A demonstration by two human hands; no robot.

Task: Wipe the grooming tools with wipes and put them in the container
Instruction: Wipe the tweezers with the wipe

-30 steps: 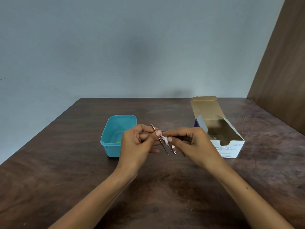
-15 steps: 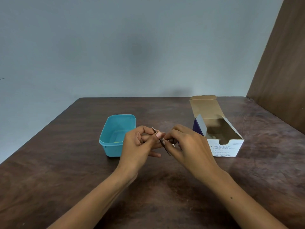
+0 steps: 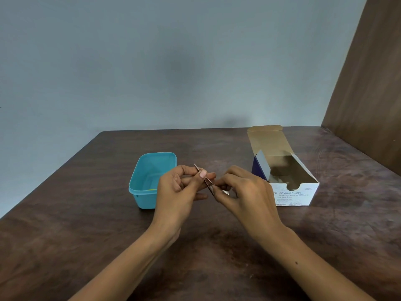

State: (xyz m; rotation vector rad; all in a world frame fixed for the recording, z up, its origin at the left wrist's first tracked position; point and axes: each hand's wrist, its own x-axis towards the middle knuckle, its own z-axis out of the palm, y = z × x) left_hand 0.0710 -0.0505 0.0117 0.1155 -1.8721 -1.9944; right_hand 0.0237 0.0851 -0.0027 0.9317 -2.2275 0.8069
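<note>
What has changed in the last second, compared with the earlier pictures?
The right hand slid along the tweezers toward the left hand, so the white wipe is now mostly hidden. The left hand holds the tweezers as before; container and swab box stayed.

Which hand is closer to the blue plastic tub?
The left hand: it overlaps the tub's near right edge in this view. The right hand is farther right, nearer the open white cardboard swab box. The open teal-blue plastic tub sits left.
</note>
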